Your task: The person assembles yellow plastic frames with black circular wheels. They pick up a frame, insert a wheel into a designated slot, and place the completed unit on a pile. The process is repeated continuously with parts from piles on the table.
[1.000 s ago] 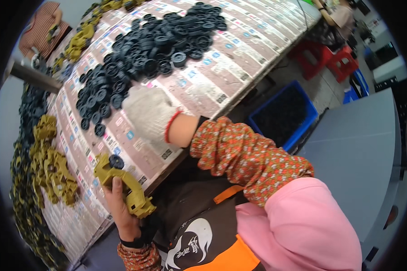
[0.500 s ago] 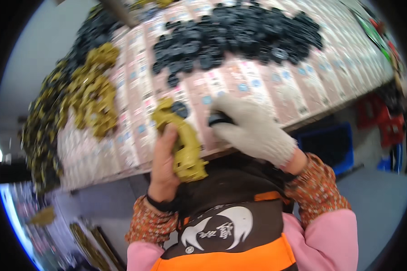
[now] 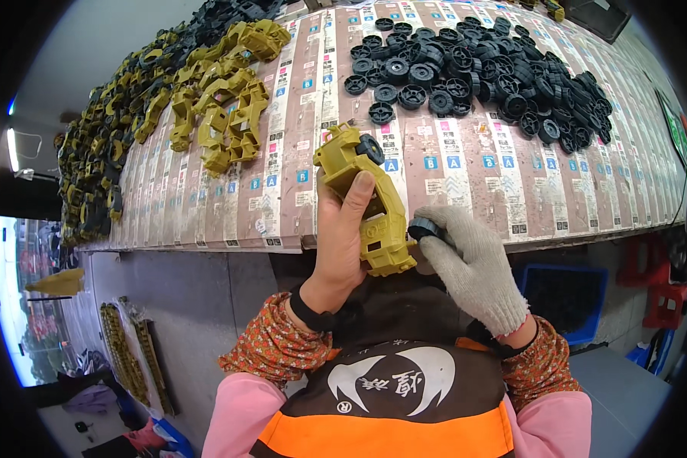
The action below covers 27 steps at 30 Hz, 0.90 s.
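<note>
My bare left hand is closed round an olive-yellow plastic toy vehicle body, thumb across its side, tilted in front of the table's near edge. One black wheel sits on the body's far end. My right hand, in a pale knitted glove, pinches a loose black toy wheel between thumb and fingers. That wheel is beside the body's near end; whether the two touch, I cannot tell.
A heap of black wheels lies on the table at the far right. Several yellow bodies lie at the left, beside a big pile of bodies with wheels. Below the table at right are a blue crate and red stools.
My right hand has brought its wheel down along the body to its near end. The view has swung, so the table and heaps sit differently in the picture.
</note>
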### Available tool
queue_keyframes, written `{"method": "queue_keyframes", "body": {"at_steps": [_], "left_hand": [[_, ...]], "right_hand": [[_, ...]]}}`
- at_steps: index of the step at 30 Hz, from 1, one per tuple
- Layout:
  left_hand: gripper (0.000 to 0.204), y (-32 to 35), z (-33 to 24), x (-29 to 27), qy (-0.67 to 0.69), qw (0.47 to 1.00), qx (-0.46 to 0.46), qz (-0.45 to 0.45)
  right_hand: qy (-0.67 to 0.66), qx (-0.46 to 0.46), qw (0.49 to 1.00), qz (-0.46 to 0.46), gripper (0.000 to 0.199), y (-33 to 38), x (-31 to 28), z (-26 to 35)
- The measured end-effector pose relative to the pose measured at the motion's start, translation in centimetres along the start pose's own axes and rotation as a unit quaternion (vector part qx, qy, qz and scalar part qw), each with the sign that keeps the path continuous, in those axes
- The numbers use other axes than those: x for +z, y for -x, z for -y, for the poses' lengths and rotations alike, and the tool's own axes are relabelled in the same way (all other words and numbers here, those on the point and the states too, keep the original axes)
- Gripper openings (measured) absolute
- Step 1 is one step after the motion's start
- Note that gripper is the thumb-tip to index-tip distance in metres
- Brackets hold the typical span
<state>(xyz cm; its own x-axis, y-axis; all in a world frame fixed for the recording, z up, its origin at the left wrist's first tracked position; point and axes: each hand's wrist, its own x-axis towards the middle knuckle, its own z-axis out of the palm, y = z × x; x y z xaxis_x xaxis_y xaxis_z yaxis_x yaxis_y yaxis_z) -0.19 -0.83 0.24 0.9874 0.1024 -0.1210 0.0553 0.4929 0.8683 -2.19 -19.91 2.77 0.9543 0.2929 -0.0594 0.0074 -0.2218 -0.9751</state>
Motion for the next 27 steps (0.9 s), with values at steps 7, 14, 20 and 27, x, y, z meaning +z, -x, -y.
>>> {"method": "queue_keyframes", "body": {"at_steps": [7,14,20,27], "left_hand": [[0.042,0.0,1.2,-0.5,-0.008,0.999,0.037,-0.009],[0.049,0.7,1.2,0.2,-0.061,0.991,0.115,-0.022],[0.070,1.4,2.4,0.5,-0.066,0.971,0.229,0.024],[0.076,1.3,2.6,0.6,-0.063,0.971,0.215,0.084]], "right_hand": [[-0.070,-0.001,0.998,0.010,0.035,0.6,1.5,-1.6],[0.070,-0.086,0.994,-0.013,0.044,1.5,1.8,-1.2],[0.069,-0.080,0.994,-0.007,0.051,2.4,2.6,-2.2],[0.122,-0.084,0.989,0.006,0.046,1.8,1.7,-0.9]]}}
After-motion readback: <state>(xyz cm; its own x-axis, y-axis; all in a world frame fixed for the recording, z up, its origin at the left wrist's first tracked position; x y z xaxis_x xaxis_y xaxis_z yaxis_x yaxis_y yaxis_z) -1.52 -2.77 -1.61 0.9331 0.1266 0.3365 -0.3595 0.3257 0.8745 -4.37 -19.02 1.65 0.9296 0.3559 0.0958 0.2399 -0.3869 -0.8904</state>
